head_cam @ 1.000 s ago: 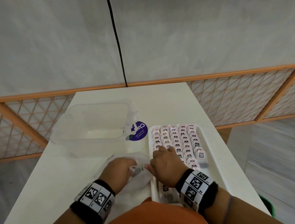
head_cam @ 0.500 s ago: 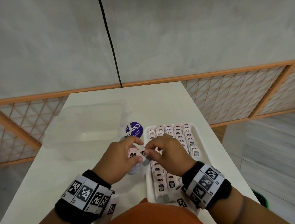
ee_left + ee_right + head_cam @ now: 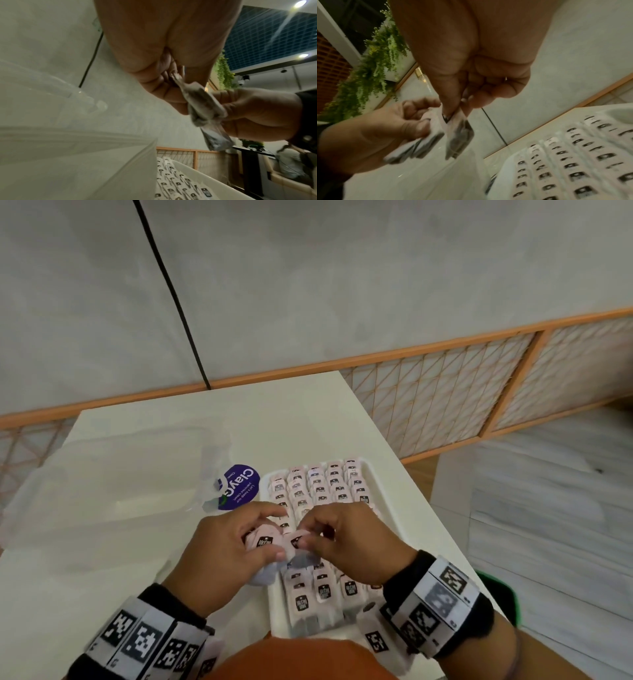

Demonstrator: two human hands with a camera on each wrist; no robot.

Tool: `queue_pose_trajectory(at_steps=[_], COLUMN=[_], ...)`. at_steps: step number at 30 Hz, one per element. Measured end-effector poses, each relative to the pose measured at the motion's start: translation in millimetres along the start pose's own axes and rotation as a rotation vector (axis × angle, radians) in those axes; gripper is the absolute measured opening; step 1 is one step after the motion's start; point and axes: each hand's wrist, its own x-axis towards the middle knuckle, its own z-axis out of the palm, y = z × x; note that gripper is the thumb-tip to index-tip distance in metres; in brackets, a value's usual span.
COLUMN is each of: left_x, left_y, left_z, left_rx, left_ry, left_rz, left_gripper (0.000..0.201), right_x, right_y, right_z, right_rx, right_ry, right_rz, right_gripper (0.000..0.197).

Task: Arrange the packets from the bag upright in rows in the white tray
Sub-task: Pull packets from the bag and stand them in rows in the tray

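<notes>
The white tray (image 3: 371, 474) on the right of the table holds several rows of upright pale pink packets (image 3: 329, 484), seen too in the right wrist view (image 3: 573, 162). My left hand (image 3: 236, 542) grips a small bunch of packets (image 3: 263, 539) just left of the tray. My right hand (image 3: 342, 542) pinches the top of one packet (image 3: 458, 134) drawn off that bunch. In the left wrist view both hands meet on the packets (image 3: 202, 108). The thin white plastic bag (image 3: 263, 577) lies crumpled under my hands.
A clear plastic tub (image 3: 113, 484) stands on the left of the white table (image 3: 274, 419). A purple round label (image 3: 239, 486) lies between tub and tray. The table's right edge runs close beside the tray; an orange lattice rail (image 3: 445, 392) and grey wall stand behind.
Both hands rose from the bag near the table's front and moved forward to the tray's left rim, the left now holding a bunch of packets and the right pulling one off.
</notes>
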Motion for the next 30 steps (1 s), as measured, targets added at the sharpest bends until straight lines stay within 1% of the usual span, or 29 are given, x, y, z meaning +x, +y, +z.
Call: queue_pose_trajectory(at_steps=[2, 4, 5, 7, 10, 12, 14, 19, 22, 24, 27, 30], left_x=[-0.6, -1.3, -2.0, -3.6, -7.4, -9.1, -9.3, -8.0, -8.0, -7.9, -9.5, -10.6], left_y=[-8.6, -17.8, -21.3, -26.6, -32.2, -35.1, -35.9, -37.5, -39.5, -40.3, -40.9, -40.4], left_z=[-2.5, -6.4, -8.4, -11.1, -10.3, -8.8, -7.4, -6.0, -5.7, -5.4, -6.1, -7.2], left_rx=[0.018, 0.042, 0.063, 0.103, 0.118, 0.118, 0.129, 0.142, 0.145, 0.129, 0.120, 0.120], left_ry=[0.073, 0.133, 0.153, 0.179, 0.168, 0.144, 0.119, 0.098, 0.085, 0.081, 0.078, 0.077], left_rz=[-0.022, -0.055, -0.080, -0.128, -0.148, -0.157, -0.163, -0.146, -0.155, -0.163, -0.161, -0.161], left_gripper=[0.046, 0.041, 0.037, 0.032, 0.032, 0.033, 0.033, 0.033, 0.032, 0.030, 0.033, 0.032], right_x=[-5.3, -11.8, -15.3, -21.7, -29.1, -31.1, -29.6, -15.3, -7.7, -3.4, 3.0, 9.8], right_y=[11.2, 30.4, 42.1, 65.8, 93.0, 102.7, 110.4, 114.3, 113.6, 113.5, 113.7, 110.3], right_z=[-12.4, -26.9, -33.7, -44.2, -49.3, -48.5, -45.4, -38.3, -40.9, -42.9, -42.3, -40.1], right_rx=[-0.008, -0.118, -0.197, -0.320, -0.380, -0.407, -0.440, -0.598, -0.662, -0.685, -0.723, -0.781], right_ry=[0.029, 0.057, 0.046, 0.003, -0.109, -0.172, -0.194, -0.156, -0.163, -0.191, -0.251, -0.295], right_rz=[0.113, 0.228, 0.293, 0.434, 0.560, 0.567, 0.561, 0.540, 0.529, 0.535, 0.525, 0.520], right_gripper=[0.012, 0.019, 0.017, 0.008, 0.010, 0.013, 0.013, 0.014, 0.017, 0.016, 0.015, 0.021])
